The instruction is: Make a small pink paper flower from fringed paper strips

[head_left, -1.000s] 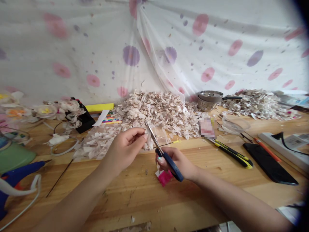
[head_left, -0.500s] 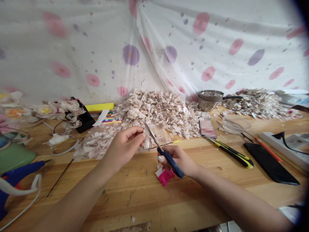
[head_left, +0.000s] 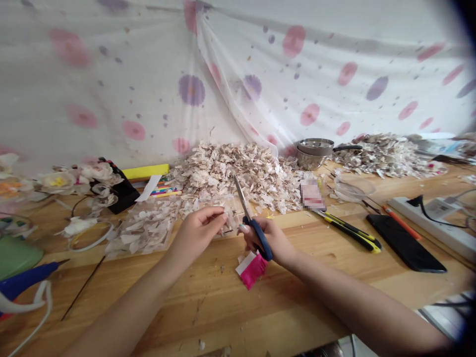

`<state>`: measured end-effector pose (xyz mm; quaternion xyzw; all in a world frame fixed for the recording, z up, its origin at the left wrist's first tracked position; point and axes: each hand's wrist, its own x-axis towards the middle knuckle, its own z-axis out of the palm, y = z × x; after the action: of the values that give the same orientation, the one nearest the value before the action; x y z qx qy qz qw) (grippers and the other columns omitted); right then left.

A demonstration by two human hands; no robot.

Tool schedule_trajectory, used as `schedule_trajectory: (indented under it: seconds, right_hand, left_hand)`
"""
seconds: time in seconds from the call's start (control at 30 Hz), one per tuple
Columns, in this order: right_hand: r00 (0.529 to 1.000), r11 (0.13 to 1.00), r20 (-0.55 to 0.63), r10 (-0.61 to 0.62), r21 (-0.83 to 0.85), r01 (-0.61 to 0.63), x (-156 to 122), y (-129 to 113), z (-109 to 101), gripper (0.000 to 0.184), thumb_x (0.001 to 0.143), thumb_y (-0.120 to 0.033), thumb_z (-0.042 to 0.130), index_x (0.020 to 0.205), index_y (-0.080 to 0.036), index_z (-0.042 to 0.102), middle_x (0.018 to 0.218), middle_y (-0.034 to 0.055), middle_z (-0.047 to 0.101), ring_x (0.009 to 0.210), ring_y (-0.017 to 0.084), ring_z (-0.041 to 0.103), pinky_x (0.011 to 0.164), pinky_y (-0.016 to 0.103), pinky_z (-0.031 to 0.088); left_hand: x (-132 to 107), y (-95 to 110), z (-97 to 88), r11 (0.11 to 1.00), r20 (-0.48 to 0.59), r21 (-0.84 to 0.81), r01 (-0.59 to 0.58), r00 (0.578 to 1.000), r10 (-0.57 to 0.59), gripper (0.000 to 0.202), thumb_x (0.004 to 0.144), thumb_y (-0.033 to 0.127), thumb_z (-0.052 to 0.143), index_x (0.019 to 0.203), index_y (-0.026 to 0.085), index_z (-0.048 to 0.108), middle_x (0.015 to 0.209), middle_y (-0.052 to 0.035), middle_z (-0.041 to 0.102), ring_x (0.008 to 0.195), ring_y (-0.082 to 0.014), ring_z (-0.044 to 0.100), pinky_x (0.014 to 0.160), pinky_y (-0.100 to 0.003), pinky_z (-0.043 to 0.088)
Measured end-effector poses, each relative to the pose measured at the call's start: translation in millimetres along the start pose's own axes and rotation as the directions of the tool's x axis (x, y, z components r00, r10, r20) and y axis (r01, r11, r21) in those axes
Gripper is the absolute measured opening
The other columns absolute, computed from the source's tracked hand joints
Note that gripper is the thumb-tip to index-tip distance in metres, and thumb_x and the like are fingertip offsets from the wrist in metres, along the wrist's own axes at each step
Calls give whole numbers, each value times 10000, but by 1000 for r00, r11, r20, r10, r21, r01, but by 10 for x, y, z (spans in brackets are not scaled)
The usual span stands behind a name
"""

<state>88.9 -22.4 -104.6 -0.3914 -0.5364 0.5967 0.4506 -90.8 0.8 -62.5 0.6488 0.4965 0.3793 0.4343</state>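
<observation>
My left hand (head_left: 201,229) is closed in a pinch just left of the scissors, with a thin, pale petal-like piece (head_left: 227,226) at its fingertips, partly hidden. My right hand (head_left: 273,240) grips dark blue-handled scissors (head_left: 243,200), the blades pointing up and away toward the heap of dried whitish petals (head_left: 238,166). Those blades look nearly closed. Beneath my right hand lies a bright pink piece with a white part (head_left: 253,270) on the wooden table (head_left: 208,307). Beyond my left hand, flat pale petals (head_left: 143,225) are spread on a clear sheet.
To the right lie a yellow-black utility knife (head_left: 349,233), a black phone (head_left: 405,243) and a white power strip (head_left: 424,215). Metal bowls (head_left: 315,151) stand behind. A blue glue gun (head_left: 29,280), its white cord and a thin dark stick (head_left: 84,287) are at left.
The scissors have turned more upright, and their blades stand a little farther from my left fingertips. The whole view has shifted slightly to the right. Both hands keep their grips.
</observation>
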Motion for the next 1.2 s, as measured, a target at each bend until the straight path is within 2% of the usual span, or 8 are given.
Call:
schedule_trajectory:
  seconds: [0.2, 0.3, 0.43, 0.63, 0.8, 0.97, 1.07, 1.2]
  right_hand:
    - [991, 999, -133, 0, -53, -7, 32, 48, -36, 315, 677, -444, 745, 715, -176, 585, 503, -69, 481, 437, 77, 433, 489, 235, 463]
    - [990, 998, -139, -13, -67, 4, 33, 68, -44, 299, 657, -417, 761, 704, -170, 599, 547, -58, 501, 470, 77, 442, 505, 233, 469]
    - [989, 999, -145, -13, -38, 8, 23, 38, -44, 313, 635, -416, 773, 702, -172, 589, 510, -72, 476, 442, 69, 414, 490, 233, 470]
    - [987, 998, -162, -11, -65, 1, 20, -6, -46, 290, 672, -416, 724, 718, -168, 581, 481, -74, 460, 424, 74, 410, 459, 229, 441]
    - [985, 981, -148, -93, -184, 65, 26, 39, -87, 226, 712, -357, 686, 700, -167, 564, 554, -47, 474, 493, 87, 416, 470, 217, 372]
    - [963, 908, -151, -224, -392, 150, 17, 62, -124, 143, 743, -274, 652, 700, -173, 562, 610, -24, 483, 569, 109, 422, 511, 226, 353]
    - [957, 908, -162, -239, -388, 161, 15, 57, -113, 165, 750, -309, 655, 716, -178, 560, 623, -16, 504, 572, 117, 432, 524, 237, 356]
    - [959, 934, -183, -217, -324, 149, 30, 62, -102, 242, 756, -394, 659, 726, -184, 543, 618, -18, 498, 549, 116, 428, 512, 243, 358]
  left_hand:
    - [-36, -78, 170, 999, 25, -8, -31, 999, 31, 238, 726, 387, 625, 812, 188, 725, 795, -17, 674, 765, -171, 582, 685, -263, 428]
    - [-47, -81, 187, 1000, 34, -26, -4, 999, 5, 242, 735, 391, 613, 800, 183, 719, 704, -8, 645, 685, -158, 567, 618, -254, 413]
    - [-42, -95, 193, 997, 69, -60, 54, 996, -50, 278, 749, 407, 588, 827, 165, 700, 551, 21, 573, 539, -131, 506, 512, -237, 356]
    - [-13, -109, 180, 993, 102, -79, 87, 992, -79, 351, 741, 418, 597, 948, 151, 692, 585, 17, 599, 545, -129, 520, 517, -235, 361]
    - [-16, -102, 140, 996, 108, -31, 81, 991, -77, 335, 712, 388, 658, 948, 154, 698, 740, -24, 683, 627, -151, 573, 609, -263, 422]
    - [-15, -139, 138, 999, 138, 47, -1, 990, -5, 302, 763, 374, 628, 984, 183, 705, 871, -48, 727, 709, -182, 621, 665, -289, 452]
    - [-27, -130, 155, 998, 142, 51, -26, 990, 18, 307, 778, 376, 606, 997, 185, 707, 821, -44, 726, 672, -180, 624, 639, -289, 461]
    - [-54, -65, 174, 1000, 150, -5, 16, 989, -15, 335, 768, 365, 599, 1008, 154, 700, 690, -26, 688, 628, -172, 625, 600, -274, 465]
